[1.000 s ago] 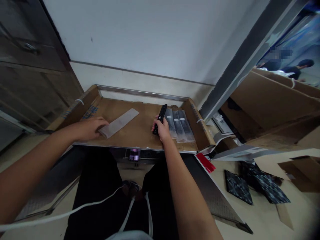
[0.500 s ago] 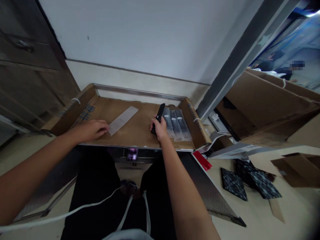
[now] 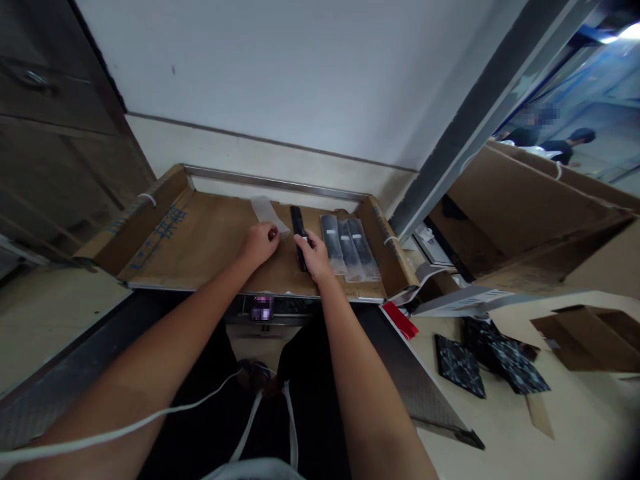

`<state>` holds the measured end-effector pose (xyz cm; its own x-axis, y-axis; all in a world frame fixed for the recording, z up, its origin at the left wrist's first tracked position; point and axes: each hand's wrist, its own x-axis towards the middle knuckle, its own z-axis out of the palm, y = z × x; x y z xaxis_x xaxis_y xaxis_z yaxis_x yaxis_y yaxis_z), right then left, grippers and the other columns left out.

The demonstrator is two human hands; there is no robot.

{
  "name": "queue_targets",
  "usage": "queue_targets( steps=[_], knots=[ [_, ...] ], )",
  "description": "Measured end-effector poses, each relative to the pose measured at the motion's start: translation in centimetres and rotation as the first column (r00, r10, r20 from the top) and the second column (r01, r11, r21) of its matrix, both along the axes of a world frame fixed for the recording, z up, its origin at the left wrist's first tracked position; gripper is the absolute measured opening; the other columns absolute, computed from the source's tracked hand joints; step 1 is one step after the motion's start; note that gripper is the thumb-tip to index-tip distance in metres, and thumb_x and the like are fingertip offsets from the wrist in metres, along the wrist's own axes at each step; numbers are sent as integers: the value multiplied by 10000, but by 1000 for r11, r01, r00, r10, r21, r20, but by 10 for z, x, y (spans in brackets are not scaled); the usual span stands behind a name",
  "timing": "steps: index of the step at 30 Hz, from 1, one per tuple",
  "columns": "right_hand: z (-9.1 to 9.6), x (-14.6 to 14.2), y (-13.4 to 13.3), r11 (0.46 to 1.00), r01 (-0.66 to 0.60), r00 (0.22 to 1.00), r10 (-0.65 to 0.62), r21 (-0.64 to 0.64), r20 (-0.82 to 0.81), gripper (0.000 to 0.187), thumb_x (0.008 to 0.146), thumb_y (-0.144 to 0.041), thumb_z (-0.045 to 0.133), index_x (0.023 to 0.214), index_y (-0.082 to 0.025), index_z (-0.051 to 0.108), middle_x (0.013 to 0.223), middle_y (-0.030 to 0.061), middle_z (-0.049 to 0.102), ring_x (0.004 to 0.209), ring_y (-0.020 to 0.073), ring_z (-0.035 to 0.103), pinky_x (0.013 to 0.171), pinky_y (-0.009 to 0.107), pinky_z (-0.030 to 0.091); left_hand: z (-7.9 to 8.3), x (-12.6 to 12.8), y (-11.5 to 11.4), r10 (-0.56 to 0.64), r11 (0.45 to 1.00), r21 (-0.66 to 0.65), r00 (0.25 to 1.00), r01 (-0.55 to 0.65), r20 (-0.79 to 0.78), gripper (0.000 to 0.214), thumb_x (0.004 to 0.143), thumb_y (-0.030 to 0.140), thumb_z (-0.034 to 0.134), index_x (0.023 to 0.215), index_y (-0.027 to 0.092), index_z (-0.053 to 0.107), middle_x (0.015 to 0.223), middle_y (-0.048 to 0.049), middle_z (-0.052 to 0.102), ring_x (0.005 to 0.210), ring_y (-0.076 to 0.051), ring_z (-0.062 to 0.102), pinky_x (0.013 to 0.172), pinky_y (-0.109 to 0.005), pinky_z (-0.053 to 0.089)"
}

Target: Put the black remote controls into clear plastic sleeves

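Note:
My right hand (image 3: 314,253) is closed around a black remote control (image 3: 298,227), which stands tilted over the cardboard. Just to its left, my left hand (image 3: 261,243) pinches the near end of a clear plastic sleeve (image 3: 265,210). The sleeve's far end leans toward the back of the tray, and its mouth is partly hidden by my fingers. To the right of my right hand lie several bagged remote controls (image 3: 345,247), side by side in similar clear sleeves. All of this is on a cardboard-lined tray (image 3: 210,227).
Raised cardboard sides (image 3: 383,233) bound the tray, with a white wall (image 3: 280,80) behind. A large carton (image 3: 540,213) stands at right. Dark patterned packages (image 3: 460,365) and an opened box (image 3: 590,337) lie on the floor. Other people work at the far right.
My left hand has moved right with the plastic sleeve, bringing it close to the remote control. My right hand has shifted slightly left, and the remote control has turned more upright.

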<state>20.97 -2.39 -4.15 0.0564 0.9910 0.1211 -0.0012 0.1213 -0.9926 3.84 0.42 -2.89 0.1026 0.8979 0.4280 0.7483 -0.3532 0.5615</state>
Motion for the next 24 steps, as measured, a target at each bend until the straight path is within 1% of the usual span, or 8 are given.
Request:
queue_targets(
  steps=[2,3,6,9,14,19,21,24],
  knots=[
    [-5,0,3,997,-19,994,10,78,106,392,717,-361,744,1079,-229,671,835,-38,671,754,123,597,738,235,482,-6,11,11,58,998,-35,994,-55,92,155,821,254,549,808,170,678,808,-84,689,747,-204,608,736,-314,454],
    [-8,-1,4,994,-30,989,13,109,150,409,711,-334,744,1097,-220,673,861,-29,681,779,131,603,778,253,484,-8,12,15,79,996,-50,988,-73,135,166,823,257,546,813,166,684,804,-81,692,737,-201,610,722,-310,451],
    [-12,-1,6,989,-70,978,43,128,206,420,729,-290,719,1137,-207,667,902,-14,693,815,142,613,826,279,488,-14,8,24,90,995,-69,961,-74,260,208,841,275,528,839,153,696,800,-70,701,728,-185,614,703,-292,450],
    [-13,0,5,987,-70,972,36,144,232,456,734,-264,712,1186,-227,662,962,-6,701,856,151,624,854,294,493,-16,1,25,94,995,-63,932,-76,350,218,851,290,530,868,149,696,817,-59,706,736,-170,617,718,-278,464],
    [-8,-1,1,981,-127,983,105,149,149,481,725,-236,724,1203,-241,669,1047,-2,715,948,161,647,932,312,486,-11,-1,13,170,983,1,906,-185,387,181,863,291,535,890,160,658,856,-58,695,769,-163,616,751,-271,474],
    [-3,0,-3,974,-200,978,193,104,76,480,685,-218,740,1162,-239,696,1079,-8,724,987,165,656,971,326,477,-5,-2,0,243,957,57,891,-286,384,161,914,303,484,921,184,592,872,-50,656,790,-166,600,779,-280,467],
    [-2,0,-4,972,-222,974,218,79,63,454,674,-214,744,1126,-241,713,1069,-12,728,969,164,659,963,333,486,-3,-5,-5,277,938,79,866,-338,416,179,945,321,448,971,188,566,892,-50,642,799,-165,595,787,-279,465],
    [-3,1,-4,970,-237,972,236,48,19,431,673,-225,742,1103,-240,719,1024,-11,732,900,158,662,884,330,526,1,-10,-12,338,893,122,823,-434,458,216,980,339,399,1064,187,527,995,-77,626,883,-175,596,841,-286,458]
  ],
)
